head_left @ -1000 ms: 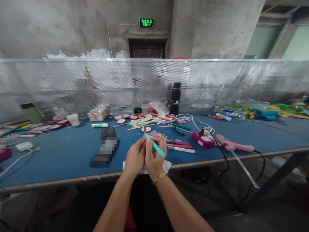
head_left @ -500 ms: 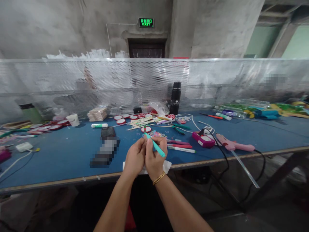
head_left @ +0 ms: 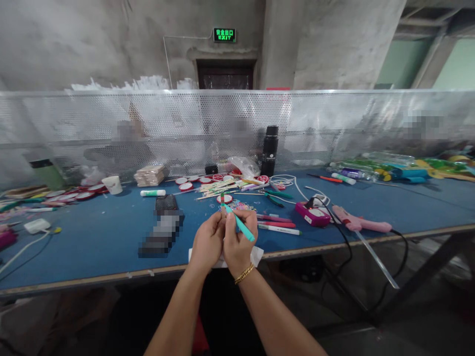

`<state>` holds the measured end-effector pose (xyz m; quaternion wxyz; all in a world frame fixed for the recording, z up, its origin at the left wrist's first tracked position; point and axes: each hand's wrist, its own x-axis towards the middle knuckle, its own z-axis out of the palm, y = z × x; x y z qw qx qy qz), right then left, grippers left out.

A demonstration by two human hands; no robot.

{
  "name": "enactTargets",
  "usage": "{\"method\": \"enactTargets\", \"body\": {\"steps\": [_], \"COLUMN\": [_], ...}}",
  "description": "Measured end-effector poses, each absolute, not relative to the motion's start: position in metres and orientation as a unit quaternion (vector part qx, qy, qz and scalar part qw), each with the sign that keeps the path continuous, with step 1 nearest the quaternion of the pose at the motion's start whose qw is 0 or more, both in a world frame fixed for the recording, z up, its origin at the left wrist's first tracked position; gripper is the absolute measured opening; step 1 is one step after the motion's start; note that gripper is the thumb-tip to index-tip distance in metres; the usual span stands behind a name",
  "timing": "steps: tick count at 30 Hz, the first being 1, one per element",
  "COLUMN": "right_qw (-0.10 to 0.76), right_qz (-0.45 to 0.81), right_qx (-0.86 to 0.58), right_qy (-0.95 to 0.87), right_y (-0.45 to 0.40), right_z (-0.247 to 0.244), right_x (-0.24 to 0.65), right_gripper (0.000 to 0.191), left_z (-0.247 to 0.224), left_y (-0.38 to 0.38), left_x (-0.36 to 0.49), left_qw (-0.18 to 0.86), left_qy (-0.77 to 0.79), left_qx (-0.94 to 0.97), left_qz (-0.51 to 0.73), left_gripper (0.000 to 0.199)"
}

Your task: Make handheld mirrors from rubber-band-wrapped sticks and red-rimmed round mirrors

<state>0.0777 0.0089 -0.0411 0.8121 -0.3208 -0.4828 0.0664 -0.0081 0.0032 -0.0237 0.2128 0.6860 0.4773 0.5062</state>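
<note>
My right hand (head_left: 237, 249) is closed around a turquoise marker pen (head_left: 244, 230), its tip end leaning up and left against a narrow flat stick (head_left: 222, 200). That stick is upright, with green and reddish bands near its top, and is pinched by my left hand (head_left: 207, 241). The two hands touch each other, and fingers cover the stick's lower part. White paper (head_left: 257, 256) lies under them at the table edge. Just beyond are a red-rimmed white disc (head_left: 227, 199) and a scatter of small coloured pieces (head_left: 241, 206).
Several markers (head_left: 279, 230) lie right of my hands. A pile of pale sticks (head_left: 218, 188), pliers (head_left: 273, 200) and a black bottle (head_left: 269, 151) are behind. Further right are a magenta box (head_left: 312, 213) and a pink glue gun (head_left: 359, 221) with cords. A partly blurred dark object (head_left: 163, 230) lies left.
</note>
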Motion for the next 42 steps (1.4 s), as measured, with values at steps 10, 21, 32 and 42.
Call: {"method": "enactTargets", "body": {"steps": [10, 21, 32, 42], "right_qw": [0.815, 0.810, 0.809, 0.810], "right_qz": [0.054, 0.079, 0.076, 0.061], "right_qx": [-0.327, -0.314, -0.319, -0.330], "right_qy": [-0.475, -0.489, -0.488, -0.482], "right_y": [0.0076, 0.0083, 0.0085, 0.0084], "right_z": [-0.0392, -0.0407, -0.0399, -0.0390], "right_x": [0.0778, 0.0775, 0.0780, 0.0783], "right_gripper": [0.009, 0.011, 0.011, 0.011], "left_z": [-0.0238, -0.0242, -0.0241, -0.0248], "left_y": [0.0035, 0.0036, 0.0040, 0.0041], "left_x": [-0.0072, -0.0075, -0.0075, -0.0077], "left_qw": [0.214, 0.214, 0.213, 0.209], "left_qy": [0.478, 0.475, 0.471, 0.475], "left_qx": [0.674, 0.681, 0.683, 0.685], "left_qz": [0.521, 0.514, 0.516, 0.512], "left_gripper": [0.022, 0.022, 0.022, 0.023]}}
